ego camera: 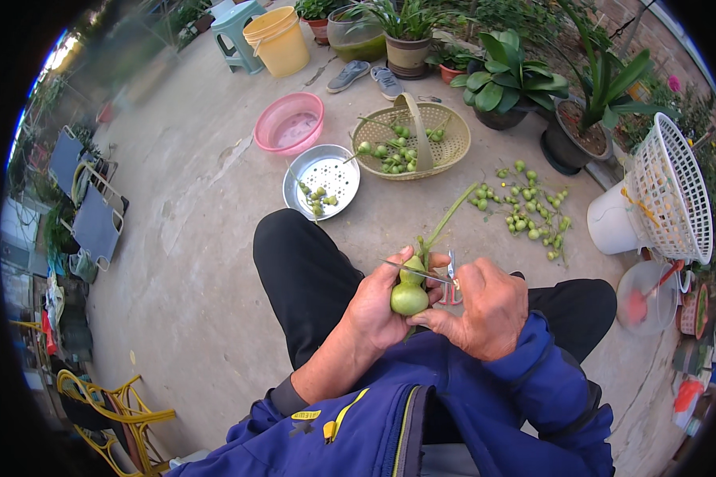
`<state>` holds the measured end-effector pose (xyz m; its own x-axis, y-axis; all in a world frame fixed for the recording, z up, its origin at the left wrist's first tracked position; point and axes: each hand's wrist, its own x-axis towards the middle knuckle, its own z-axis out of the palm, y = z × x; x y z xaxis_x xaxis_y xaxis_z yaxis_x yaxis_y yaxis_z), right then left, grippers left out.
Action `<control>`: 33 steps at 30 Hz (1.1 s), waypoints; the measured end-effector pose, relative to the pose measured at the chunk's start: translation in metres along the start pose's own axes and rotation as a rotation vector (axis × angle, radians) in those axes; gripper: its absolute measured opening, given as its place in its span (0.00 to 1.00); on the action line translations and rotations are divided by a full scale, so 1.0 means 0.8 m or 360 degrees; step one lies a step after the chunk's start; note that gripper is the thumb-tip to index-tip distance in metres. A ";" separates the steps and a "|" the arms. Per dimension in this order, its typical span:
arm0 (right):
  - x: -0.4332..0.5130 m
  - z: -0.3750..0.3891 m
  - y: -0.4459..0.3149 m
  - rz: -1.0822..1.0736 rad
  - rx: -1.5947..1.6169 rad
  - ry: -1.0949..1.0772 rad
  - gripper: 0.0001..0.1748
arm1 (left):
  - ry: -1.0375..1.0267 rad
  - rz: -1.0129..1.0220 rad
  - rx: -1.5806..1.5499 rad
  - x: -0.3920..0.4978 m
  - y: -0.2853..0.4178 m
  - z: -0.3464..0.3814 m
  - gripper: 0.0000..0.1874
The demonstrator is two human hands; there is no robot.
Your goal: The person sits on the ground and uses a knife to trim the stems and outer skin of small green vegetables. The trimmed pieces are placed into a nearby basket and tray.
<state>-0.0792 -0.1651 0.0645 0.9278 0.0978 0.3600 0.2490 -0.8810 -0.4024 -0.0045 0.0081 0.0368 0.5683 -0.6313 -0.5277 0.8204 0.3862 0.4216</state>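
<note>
My left hand (375, 310) holds a green bottle gourd (410, 298) by its sides, its long stem rising away from me. A narrow knife blade (414, 271) lies across the gourd's upper bulb, its handle end inside my right hand (483, 310). The right thumb touches the gourd's lower bulb. Behind my hands, partly hidden, are scissors (451, 293) with red handles. Small gourds lie in a wicker basket (456, 140) and in a perforated metal tray (351, 173). More small gourds on stems (531, 207) are spread on the concrete to the right.
Beyond the tray stands a pink plastic basin (264, 128). Grey shoes (349, 76), a yellow bucket (280, 45), a stool (238, 36) and potted plants (504, 86) are farther off. At right, a white plastic basket (680, 185) leans by a white bucket (611, 220).
</note>
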 end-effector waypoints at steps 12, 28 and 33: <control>0.005 -0.004 0.004 -0.0021 0.0017 -0.0049 0.27 | -0.0127 -0.0097 -0.0002 0.003 0.008 -0.013 0.30; 0.004 -0.009 0.010 -0.0133 0.0070 0.0033 0.30 | -0.0503 0.0088 -0.0087 0.017 -0.004 -0.036 0.31; 0.006 -0.005 0.003 -0.0069 0.0025 -0.0034 0.36 | -0.0365 0.0249 0.0083 0.016 -0.013 -0.024 0.32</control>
<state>-0.0752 -0.1687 0.0690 0.9217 0.1455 0.3596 0.2932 -0.8682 -0.4003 -0.0041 0.0090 0.0114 0.6538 -0.7049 -0.2752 0.7163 0.4592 0.5254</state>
